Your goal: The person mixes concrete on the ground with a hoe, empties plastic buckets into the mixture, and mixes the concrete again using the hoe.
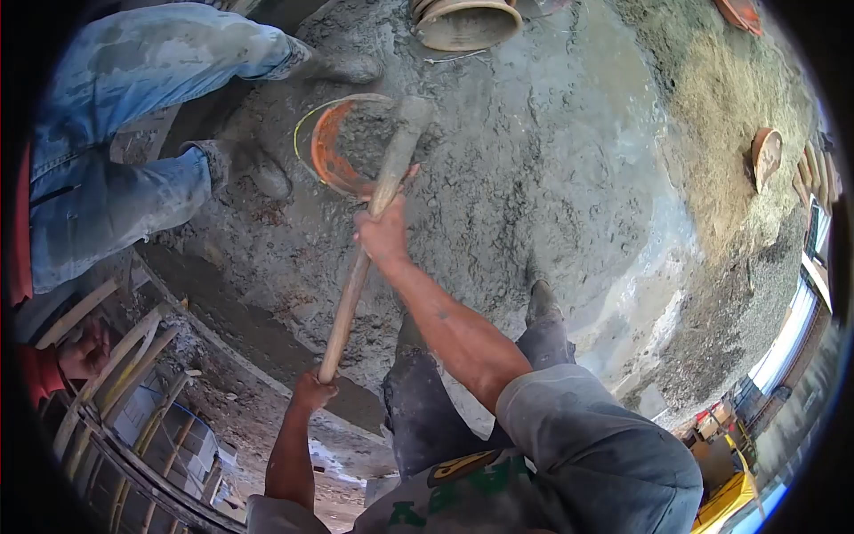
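A long wooden handle (351, 298) runs diagonally up from the lower left to a cement-coated tool head (414, 110). My left hand (313, 392) is wrapped round its lower end. Farther up, my right hand (382, 230) grips the same handle. The tool head lies at the right side of an orange bucket (327, 147) holding wet grey mix, its blade hidden by the mix. Grey wet concrete (480, 178) spreads around the bucket and my boots.
A co-worker in muddy jeans (133, 76) stands at the left, with a hand (84, 350) near wooden poles (116, 356). Stacked buckets (467, 25) are at the top. Sand (716, 116) and another orange bucket (766, 158) lie at the right.
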The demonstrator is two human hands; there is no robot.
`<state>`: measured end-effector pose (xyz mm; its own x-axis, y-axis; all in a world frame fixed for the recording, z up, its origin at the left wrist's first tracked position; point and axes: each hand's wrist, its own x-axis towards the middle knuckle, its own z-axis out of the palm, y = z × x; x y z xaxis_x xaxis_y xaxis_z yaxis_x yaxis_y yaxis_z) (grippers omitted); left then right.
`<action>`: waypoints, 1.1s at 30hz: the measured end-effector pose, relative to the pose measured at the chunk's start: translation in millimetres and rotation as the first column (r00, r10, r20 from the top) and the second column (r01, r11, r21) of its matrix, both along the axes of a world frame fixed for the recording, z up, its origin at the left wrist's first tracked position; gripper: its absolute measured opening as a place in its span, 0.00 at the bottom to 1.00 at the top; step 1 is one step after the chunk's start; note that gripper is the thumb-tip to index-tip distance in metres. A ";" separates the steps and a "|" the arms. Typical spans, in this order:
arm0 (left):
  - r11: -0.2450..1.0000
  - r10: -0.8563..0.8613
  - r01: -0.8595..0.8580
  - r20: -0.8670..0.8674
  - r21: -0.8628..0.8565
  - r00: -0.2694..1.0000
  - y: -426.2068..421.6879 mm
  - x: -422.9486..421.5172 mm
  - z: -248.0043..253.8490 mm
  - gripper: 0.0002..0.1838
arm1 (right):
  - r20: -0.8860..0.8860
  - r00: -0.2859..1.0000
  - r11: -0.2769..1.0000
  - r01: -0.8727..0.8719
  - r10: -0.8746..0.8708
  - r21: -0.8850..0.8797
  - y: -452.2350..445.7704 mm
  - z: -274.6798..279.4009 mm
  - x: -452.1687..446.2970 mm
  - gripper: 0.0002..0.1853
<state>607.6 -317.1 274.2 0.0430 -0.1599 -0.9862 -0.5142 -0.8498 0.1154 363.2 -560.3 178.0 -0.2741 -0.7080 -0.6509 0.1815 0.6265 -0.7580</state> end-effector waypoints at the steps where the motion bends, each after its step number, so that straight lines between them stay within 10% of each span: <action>1: 0.998 -0.056 0.056 0.014 -0.001 0.998 7.9 14.6 -34.3 0.15 | -0.020 0.999 0.995 -0.044 0.046 0.088 -4.6 -2.1 9.3 0.24; 5: 0.946 0.224 -0.222 -0.019 -0.237 0.975 -8.0 -11.8 -59.8 0.15 | -0.023 1.000 0.995 -0.009 0.011 0.103 -17.7 3.9 -20.9 0.25; 12: 0.948 -0.292 0.264 -0.155 -0.178 0.944 -49.1 -202.7 -26.1 0.16 | 0.088 0.887 0.891 0.449 -0.454 0.067 26.4 22.7 -238.2 0.20; 14: 0.912 -0.362 0.246 -0.358 -0.329 0.861 -29.3 -263.9 -71.2 0.16 | 0.047 0.896 0.897 0.439 -0.441 0.055 33.2 -11.0 -321.3 0.17; 16: 0.995 -0.075 0.095 -0.477 0.019 0.876 -40.1 -347.5 -118.3 0.15 | -0.081 0.904 0.905 0.424 -0.421 0.035 14.4 -39.4 -393.3 0.17; 19: 0.916 -0.310 0.189 -0.326 -0.354 0.893 -98.6 -462.2 -192.0 0.17 | -0.079 0.920 0.921 0.373 -0.383 -0.115 -50.7 -112.1 -488.6 0.17; 24: 0.941 -0.133 -0.045 -0.486 -0.337 0.864 -186.1 -572.1 -320.8 0.15 | -0.371 0.916 0.980 0.092 -0.153 -0.176 -167.2 -217.3 -569.5 0.10; 25: 0.949 -0.040 -0.138 -0.539 -0.285 0.841 -179.8 -580.6 -318.9 0.16 | -0.675 0.718 0.968 -0.248 0.167 -0.025 -188.3 -238.3 -576.4 0.15; 27: 0.944 0.165 -0.306 -0.623 -0.126 0.765 -146.9 -596.9 -290.2 0.17 | -0.797 -0.116 0.599 -0.598 0.592 0.532 -197.0 -267.8 -588.5 0.27; 30: 0.912 0.345 -0.407 -0.630 0.051 0.696 -111.4 -609.7 -231.8 0.16 | -0.620 -0.365 0.318 -0.617 0.694 0.720 -178.8 -224.8 -550.1 0.24; 33: 0.919 0.380 -0.371 -0.546 0.133 0.747 -93.8 -566.2 -172.1 0.17 | -0.516 0.775 0.931 -0.300 0.366 0.210 -118.4 -199.8 -508.4 0.11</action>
